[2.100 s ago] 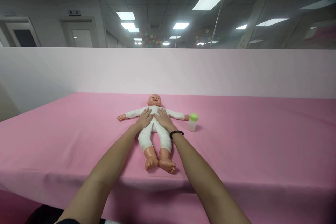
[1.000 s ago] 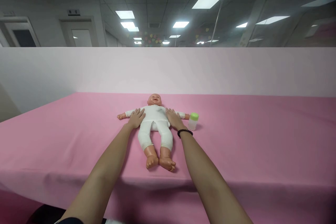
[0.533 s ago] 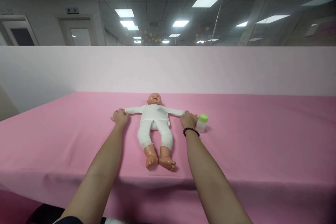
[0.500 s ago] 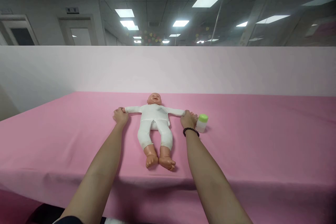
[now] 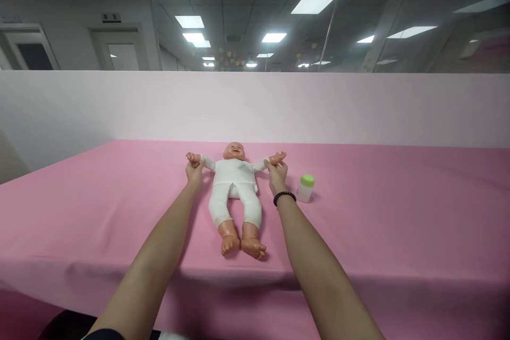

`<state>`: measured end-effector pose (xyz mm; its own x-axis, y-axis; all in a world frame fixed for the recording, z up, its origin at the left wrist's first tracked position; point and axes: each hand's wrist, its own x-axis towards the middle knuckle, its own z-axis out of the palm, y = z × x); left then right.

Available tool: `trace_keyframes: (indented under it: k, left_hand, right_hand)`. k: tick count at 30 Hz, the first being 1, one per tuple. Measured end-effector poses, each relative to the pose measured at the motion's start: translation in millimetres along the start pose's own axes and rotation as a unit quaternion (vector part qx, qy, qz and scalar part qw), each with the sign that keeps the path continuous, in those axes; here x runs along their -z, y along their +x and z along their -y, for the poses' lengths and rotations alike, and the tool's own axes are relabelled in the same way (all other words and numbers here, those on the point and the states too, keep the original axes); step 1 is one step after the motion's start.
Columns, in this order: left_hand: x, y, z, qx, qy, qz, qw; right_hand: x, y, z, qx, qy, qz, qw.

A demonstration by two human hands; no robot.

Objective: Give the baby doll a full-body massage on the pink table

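A baby doll [image 5: 235, 174] with a white cloth body lies on its back on the pink-covered table, its bare feet toward me. My left hand [image 5: 194, 172] is closed around the doll's arm on the left side, near the wrist. On the other side my right hand [image 5: 278, 176], with a dark bead bracelet at the wrist, grips the other arm near its wrist. Both doll hands show beyond my fingers, and its arms are raised a little outward and up. Just right of my right hand stands a small bottle [image 5: 306, 189] with a green lid, apart from it.
Pink cloth [image 5: 398, 212] covers the wide table and hangs over its front edge. Behind the table runs a low white wall [image 5: 255, 106], with glass panels above it. Doors [image 5: 121, 56] show at the back left.
Both my hands have moved inward and now hold the doll's arms near the wrists instead of at its hands. The doll's arms, stretched straight out before, are now bent up. Its body stays put.
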<state>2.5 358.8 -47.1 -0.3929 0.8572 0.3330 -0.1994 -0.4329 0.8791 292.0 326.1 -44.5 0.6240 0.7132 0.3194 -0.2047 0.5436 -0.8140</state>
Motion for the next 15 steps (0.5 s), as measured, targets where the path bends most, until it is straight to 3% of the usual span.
trace_keyframes:
  k: [2,4,7,9,12,15]
  left_hand:
    - [-5.2,-4,-1,-0.038,0.006,0.05,0.998]
    - [-9.6,-11,-2,-0.076,0.049,0.14,0.986]
    - [-13.7,-20,-2,-0.107,0.131,0.297,0.94]
    - [-14.2,-22,-1,-0.112,0.153,0.33,0.925]
    - [-10.7,-16,0,-0.102,0.139,0.263,0.949]
    - [-1.7,-2,5,-0.026,0.068,0.104,0.992]
  right_hand:
    - [-8,-6,8,0.021,-0.035,0.069,0.997]
    - [-16,-14,16,0.065,-0.112,0.184,0.974]
    - [-25,-28,23,0.12,-0.267,0.346,0.891]
    - [-29,-36,26,0.122,-0.303,0.383,0.864]
    - [-28,-38,26,0.117,-0.218,0.342,0.907]
    - [-17,-26,18,0.062,-0.17,0.16,0.97]
